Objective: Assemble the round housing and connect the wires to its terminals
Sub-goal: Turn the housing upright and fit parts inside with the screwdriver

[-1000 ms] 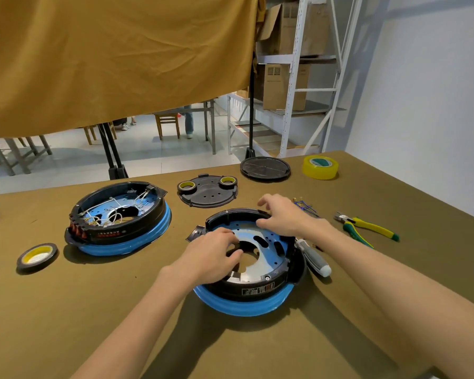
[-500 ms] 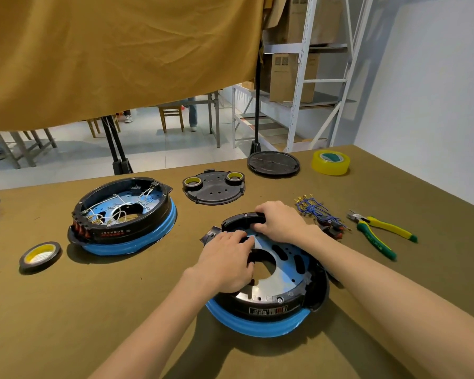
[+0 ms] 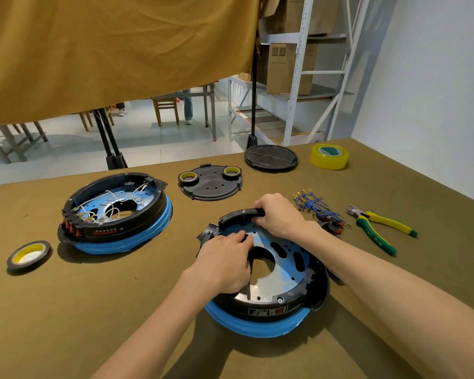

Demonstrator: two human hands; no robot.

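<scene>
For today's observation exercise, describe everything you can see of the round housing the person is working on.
The round housing lies flat on the olive-covered table, open side up, nearest the camera. It has a black, plastic-looking outer wall with a small printed label at the front, a blue ring around its base, and a shiny metal plate inside with a central hole, slots and small holes. No wires are fitted in it. The left hand rests on the plate near the centre; the right hand grips the far rim.
</scene>
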